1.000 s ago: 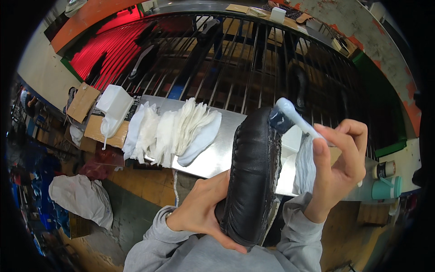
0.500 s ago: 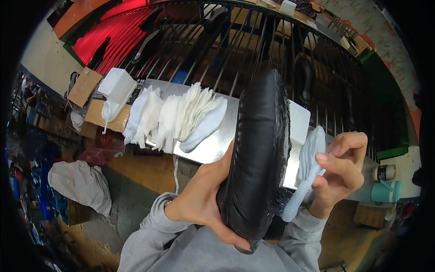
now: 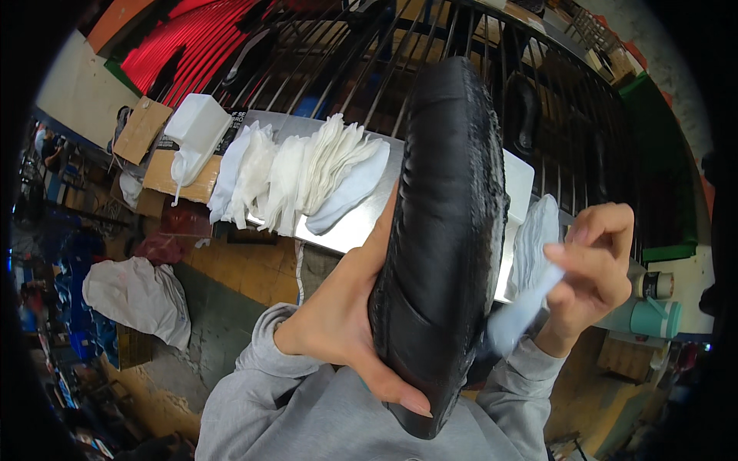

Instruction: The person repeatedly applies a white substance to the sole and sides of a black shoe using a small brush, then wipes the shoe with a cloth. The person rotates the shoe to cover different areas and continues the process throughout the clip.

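Observation:
My left hand (image 3: 338,323) is closed around a black leather shoe upper (image 3: 434,230), its thumb pressed near the lower end. The shoe stands nearly upright, its rough, grey-smeared edge facing right. In my right hand (image 3: 592,269), fingers and thumb pinch a pale brush (image 3: 526,311), smeared by motion. The brush's lower end is beside the shoe's rough edge; whether it touches cannot be made out. A stack of pale, thin, sole-shaped pieces (image 3: 536,242) lies behind it. More white pieces (image 3: 307,180) lie fanned out on the metal tray at left.
Beyond the metal tray (image 3: 330,240), a rack of metal bars (image 3: 384,84) carries several black shoes (image 3: 524,115). A white plastic container (image 3: 198,127) stands at left on cardboard, another (image 3: 516,180) behind the shoe. At right stands a teal mug (image 3: 656,318). A white sack (image 3: 138,296) sits lower left.
The shoe has risen slightly and turned to show more of its rough edge. My right hand has moved a little up and right, and the brush has swung.

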Available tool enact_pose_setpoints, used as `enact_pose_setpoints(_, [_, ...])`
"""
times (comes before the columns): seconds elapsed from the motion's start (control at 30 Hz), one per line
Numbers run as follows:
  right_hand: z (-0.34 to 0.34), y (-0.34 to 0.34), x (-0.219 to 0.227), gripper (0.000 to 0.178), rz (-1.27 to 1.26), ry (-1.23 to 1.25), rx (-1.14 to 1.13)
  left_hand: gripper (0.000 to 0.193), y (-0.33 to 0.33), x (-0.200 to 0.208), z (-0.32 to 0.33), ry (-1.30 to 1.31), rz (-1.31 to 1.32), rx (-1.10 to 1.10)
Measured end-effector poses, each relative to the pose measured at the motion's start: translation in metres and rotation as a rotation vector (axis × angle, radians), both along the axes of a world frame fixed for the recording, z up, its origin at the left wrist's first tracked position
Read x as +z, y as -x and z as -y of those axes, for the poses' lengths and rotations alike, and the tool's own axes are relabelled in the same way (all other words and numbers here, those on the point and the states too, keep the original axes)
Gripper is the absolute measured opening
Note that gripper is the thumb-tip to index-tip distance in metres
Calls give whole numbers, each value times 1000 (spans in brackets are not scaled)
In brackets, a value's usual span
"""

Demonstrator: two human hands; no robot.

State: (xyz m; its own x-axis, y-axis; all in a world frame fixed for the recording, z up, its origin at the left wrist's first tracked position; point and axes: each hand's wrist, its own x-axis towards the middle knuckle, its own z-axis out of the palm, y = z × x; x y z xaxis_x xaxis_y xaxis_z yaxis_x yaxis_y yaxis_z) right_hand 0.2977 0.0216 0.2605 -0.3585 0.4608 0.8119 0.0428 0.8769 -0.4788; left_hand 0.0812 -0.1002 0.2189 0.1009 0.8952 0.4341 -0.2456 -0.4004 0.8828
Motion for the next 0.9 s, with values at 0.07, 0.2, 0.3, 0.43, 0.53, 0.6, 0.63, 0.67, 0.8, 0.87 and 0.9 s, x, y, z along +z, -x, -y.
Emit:
enact_pose_setpoints(0.07, [0,3,2,43,-22,37,-77,167,2,4,4,54,-70,-39])
enact_pose_setpoints(0.2, [-3,8,6,43,-80,15,-157,163,7,12,9,76,-133,-89])
enact_pose_setpoints(0.3, [-4,7,7,44,-63,-12,-76,159,7,13,8,73,-99,-80])
enact_pose_setpoints(0.43, [-3,3,2,45,-40,-1,40,154,5,10,6,75,-26,-53])
enact_pose_setpoints(0.53, [-4,0,-1,45,-12,-32,87,150,4,8,6,72,17,-39])
enact_pose_setpoints(0.6, [-6,-2,-3,45,3,-45,116,148,4,8,7,76,36,-39])
enact_pose_setpoints(0.63, [-6,-2,-3,45,8,-44,129,147,5,8,8,83,47,-36])
enact_pose_setpoints(0.67, [-7,-3,-3,45,18,-52,150,145,6,8,8,88,62,-34])
enact_pose_setpoints(0.8, [-6,-6,-5,44,56,-64,177,141,6,9,8,111,105,-32])
enact_pose_setpoints(0.87, [-5,-7,-8,42,67,-48,183,138,6,9,8,125,128,-31])
enact_pose_setpoints(0.9, [-4,-8,-10,42,62,-42,202,137,6,10,8,133,137,-28])
